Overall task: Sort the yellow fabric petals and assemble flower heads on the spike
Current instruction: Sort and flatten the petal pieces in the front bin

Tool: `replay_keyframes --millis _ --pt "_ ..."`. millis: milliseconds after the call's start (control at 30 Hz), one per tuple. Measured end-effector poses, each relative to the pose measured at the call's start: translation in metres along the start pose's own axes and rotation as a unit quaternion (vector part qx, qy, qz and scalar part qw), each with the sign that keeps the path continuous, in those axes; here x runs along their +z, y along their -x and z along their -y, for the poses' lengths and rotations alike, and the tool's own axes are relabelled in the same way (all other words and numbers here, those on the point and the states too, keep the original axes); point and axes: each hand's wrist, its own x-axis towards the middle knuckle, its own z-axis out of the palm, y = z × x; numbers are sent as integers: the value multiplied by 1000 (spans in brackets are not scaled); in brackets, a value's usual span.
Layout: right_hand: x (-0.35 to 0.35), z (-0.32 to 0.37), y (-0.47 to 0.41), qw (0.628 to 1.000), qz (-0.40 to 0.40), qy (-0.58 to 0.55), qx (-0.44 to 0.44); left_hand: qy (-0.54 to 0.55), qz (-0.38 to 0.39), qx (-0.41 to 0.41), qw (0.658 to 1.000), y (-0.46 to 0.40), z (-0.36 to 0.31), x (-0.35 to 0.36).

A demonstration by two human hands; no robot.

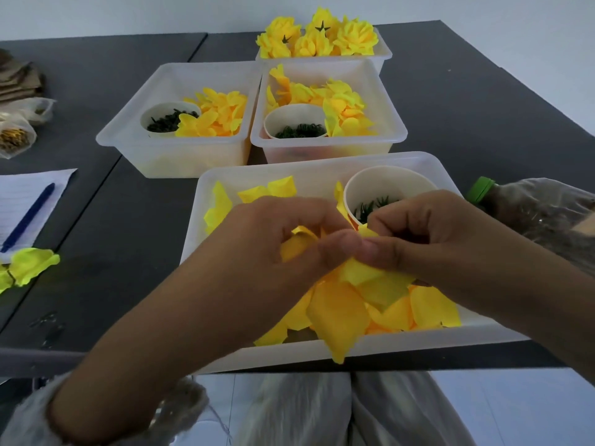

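Both hands meet over the near white tray (225, 178), which holds loose yellow fabric petals (338, 310). My left hand (273, 243) and my right hand (428, 239) each pinch the same small bunch of yellow petals (357, 272) between thumb and curled fingers, thumbs touching. A paper cup (380, 185) with dark green pieces stands in the tray's far right corner, just beyond my right hand. No spike shows; the hands hide the middle of the bunch.
Two more white trays (135, 123) (386, 101) with petals and cups of green pieces sit behind. A far tray (383, 53) holds finished yellow flower heads (322, 37). Notepad and blue pen (29, 217) lie left, loose petals (29, 265) near them. A green-capped bottle (483, 188) lies right.
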Motion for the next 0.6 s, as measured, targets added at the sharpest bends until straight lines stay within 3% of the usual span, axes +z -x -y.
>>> replay_keyframes --millis 100,167,367,500,600 --pt "5 -1 2 998 -52 -39 -1 96 54 -17 994 -3 1 3" --pt "7 -2 4 996 -74 -58 7 120 22 -9 992 -5 4 6" --pt "1 -6 9 996 -16 -84 -5 228 -52 1 972 -7 7 5" --pt "0 -6 10 995 -93 4 -48 250 -127 -22 960 -5 13 9" --pt "-2 -5 10 993 -100 6 -57 305 -143 -43 941 -1 15 12"
